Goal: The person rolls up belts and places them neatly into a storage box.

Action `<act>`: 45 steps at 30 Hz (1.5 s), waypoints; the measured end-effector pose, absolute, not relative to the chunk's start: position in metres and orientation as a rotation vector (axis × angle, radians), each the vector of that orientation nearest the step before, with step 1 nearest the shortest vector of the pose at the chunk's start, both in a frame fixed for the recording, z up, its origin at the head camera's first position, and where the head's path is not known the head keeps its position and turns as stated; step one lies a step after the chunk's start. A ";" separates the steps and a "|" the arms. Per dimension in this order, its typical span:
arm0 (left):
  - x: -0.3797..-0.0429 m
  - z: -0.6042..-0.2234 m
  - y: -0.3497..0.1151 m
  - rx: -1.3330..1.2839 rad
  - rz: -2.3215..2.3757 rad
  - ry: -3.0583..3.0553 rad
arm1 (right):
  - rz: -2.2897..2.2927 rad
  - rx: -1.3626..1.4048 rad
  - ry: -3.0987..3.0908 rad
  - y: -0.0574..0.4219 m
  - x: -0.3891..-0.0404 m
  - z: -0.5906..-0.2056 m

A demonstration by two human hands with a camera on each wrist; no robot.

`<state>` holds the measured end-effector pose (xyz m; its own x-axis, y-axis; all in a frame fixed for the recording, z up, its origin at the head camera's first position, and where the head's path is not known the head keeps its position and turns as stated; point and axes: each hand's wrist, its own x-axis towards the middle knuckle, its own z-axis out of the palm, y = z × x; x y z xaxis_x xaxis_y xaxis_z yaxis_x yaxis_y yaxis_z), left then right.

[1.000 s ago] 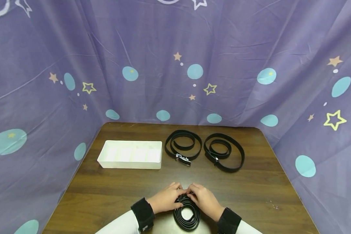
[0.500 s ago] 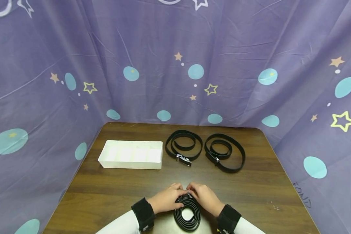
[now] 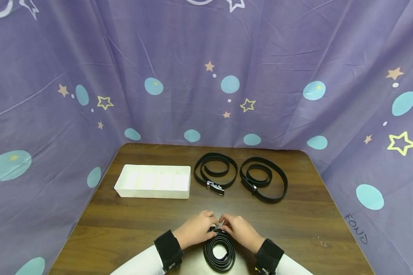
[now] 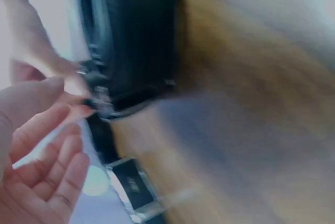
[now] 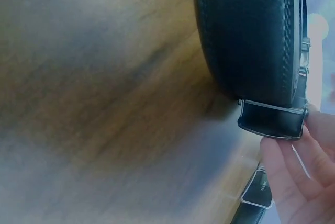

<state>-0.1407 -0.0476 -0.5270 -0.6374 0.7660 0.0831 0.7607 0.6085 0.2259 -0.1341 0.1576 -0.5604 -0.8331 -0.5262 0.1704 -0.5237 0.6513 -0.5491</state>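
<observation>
A black leather belt (image 3: pixel 219 266), wound into a tight coil, stands on edge on the table near its front side. At the coil's far end sits its metal-framed buckle (image 5: pixel 272 120). My right hand (image 3: pixel 242 233) pinches this buckle between thumb and fingers. Beside the coil's left side is my left hand (image 3: pixel 195 230), its thumb near the buckle. In the left wrist view the left fingers (image 4: pixel 57 169) are loosely bent, with nothing between them and the thumb. The coil looms large and blurred in that view.
Two more black belts, a left one (image 3: pixel 197 172) and a right one (image 3: pixel 270 199), lie loosely coiled toward the back of the brown wooden table (image 3: pixel 141 217). A white divided tray (image 3: pixel 151 193) stands to their left. A purple patterned curtain (image 3: pixel 192 49) surrounds the table.
The left fingers have lifted slightly from the coil's far end, so more of the buckle shows. My right hand has shifted a little around the buckle. The coil stays in place.
</observation>
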 end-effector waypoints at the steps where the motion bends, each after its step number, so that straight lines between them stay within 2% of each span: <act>1: -0.138 -0.524 -0.045 1.355 0.389 2.797 | -0.952 -0.924 2.855 0.158 -0.134 -0.561; 6: -0.114 -0.525 -0.025 1.491 0.363 2.685 | -0.950 -1.080 2.869 0.160 -0.134 -0.561; 11: -0.097 -0.538 -0.015 1.350 0.258 2.659 | -0.850 -1.188 2.859 0.158 -0.135 -0.563; 22: -0.094 -0.539 -0.012 1.162 0.286 2.648 | -0.755 -1.088 2.794 0.154 -0.136 -0.555; 27: -0.091 -0.543 -0.005 1.228 0.087 2.801 | -0.668 -0.949 2.863 0.143 -0.138 -0.548; 31: -0.091 -0.545 -0.003 1.311 -0.087 2.895 | -0.563 -0.956 2.971 0.138 -0.143 -0.547; 35: -0.094 -0.549 -0.017 1.315 -0.095 2.948 | -0.483 -0.952 3.081 0.158 -0.152 -0.549; 39: -0.106 -0.556 -0.051 1.191 -0.002 3.081 | -0.435 -0.802 3.143 0.199 -0.154 -0.547; 42: -0.122 -0.560 -0.078 1.016 0.129 3.135 | -0.439 -0.757 3.112 0.224 -0.136 -0.546; 45: -0.139 -0.563 -0.094 0.888 0.235 3.135 | -0.519 -0.898 2.977 0.225 -0.106 -0.549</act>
<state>-0.1395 -0.0936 -0.5628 -0.8448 0.5108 0.1593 0.5288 0.8424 0.1033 -0.1058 0.2254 -0.5489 -0.8376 -0.5362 0.1042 -0.5399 0.7835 -0.3077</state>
